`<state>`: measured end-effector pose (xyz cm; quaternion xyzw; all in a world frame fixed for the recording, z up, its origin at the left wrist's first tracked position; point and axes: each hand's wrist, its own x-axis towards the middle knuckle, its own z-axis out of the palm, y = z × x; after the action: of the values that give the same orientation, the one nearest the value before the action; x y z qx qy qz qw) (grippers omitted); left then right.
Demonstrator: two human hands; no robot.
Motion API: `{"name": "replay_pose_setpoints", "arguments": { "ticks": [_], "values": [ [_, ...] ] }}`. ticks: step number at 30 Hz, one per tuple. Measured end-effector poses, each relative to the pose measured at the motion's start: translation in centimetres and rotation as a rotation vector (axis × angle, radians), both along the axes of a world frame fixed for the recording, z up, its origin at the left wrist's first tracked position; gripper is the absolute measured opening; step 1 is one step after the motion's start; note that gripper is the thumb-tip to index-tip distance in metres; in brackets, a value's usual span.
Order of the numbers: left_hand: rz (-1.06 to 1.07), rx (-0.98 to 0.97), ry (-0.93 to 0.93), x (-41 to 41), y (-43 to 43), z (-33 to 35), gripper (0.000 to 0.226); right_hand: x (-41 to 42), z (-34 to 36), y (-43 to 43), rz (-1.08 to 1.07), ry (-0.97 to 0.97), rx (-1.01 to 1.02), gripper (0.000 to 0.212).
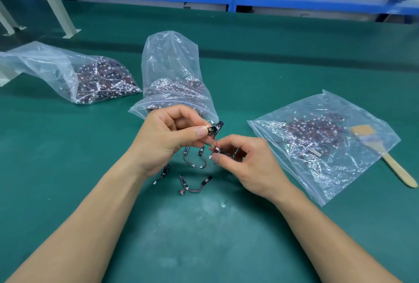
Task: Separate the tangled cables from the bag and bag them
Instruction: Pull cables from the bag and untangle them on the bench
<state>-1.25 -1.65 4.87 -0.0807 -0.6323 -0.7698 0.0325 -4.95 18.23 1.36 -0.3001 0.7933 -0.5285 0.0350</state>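
As far as progress went: prob early-to-mid, tbh, plenty was left.
Left hand: thumb + forefinger pinched a small black end piece of the cable clump, held just above the mat.
Right hand: fingertips pinched the other end of that clump, close below the left. A thin red wire ran between the two grips.
Step in hand: looked like pulling one cable free of another, not done yet.
Loose cables: a handful lay singly on the green mat under the hands, separated but not bagged.
Middle bag: stood upright behind the hands, mouth sagging toward them, a thick tangled mass at the bottom. My guess was that's the source.
Right bag: lay flat w/ a thinner spread of cables inside, prob the sorted ones.
Left bag: lay on its side, well apart, packed full.
Wooden-handled tool: by the right bag, head end under or inside the plastic, couldn't tell which.
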Motion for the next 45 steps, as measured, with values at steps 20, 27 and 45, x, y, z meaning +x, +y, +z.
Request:
{"name": "replay_pose_setpoints", "arguments": {
  "ticks": [20,27,45],
  "values": [
    [-0.092,-0.391,0.092,0.1,0.6,-0.7,0.019,1.1,-0.1,3.1,-0.033,-0.35,0.187,0.009],
    [-0.005,-0.43,0.134,-0.1,0.6,-0.8,0.019,1.1,-0.3,3.1,-0.062,-0.407,0.187,0.009],
    [0.207,-0.447,0.254,-0.3,-0.1,-0.6,0.025,1.2,-0.7,2.9,-0.101,-0.38,0.265,0.003]
  ]
}}
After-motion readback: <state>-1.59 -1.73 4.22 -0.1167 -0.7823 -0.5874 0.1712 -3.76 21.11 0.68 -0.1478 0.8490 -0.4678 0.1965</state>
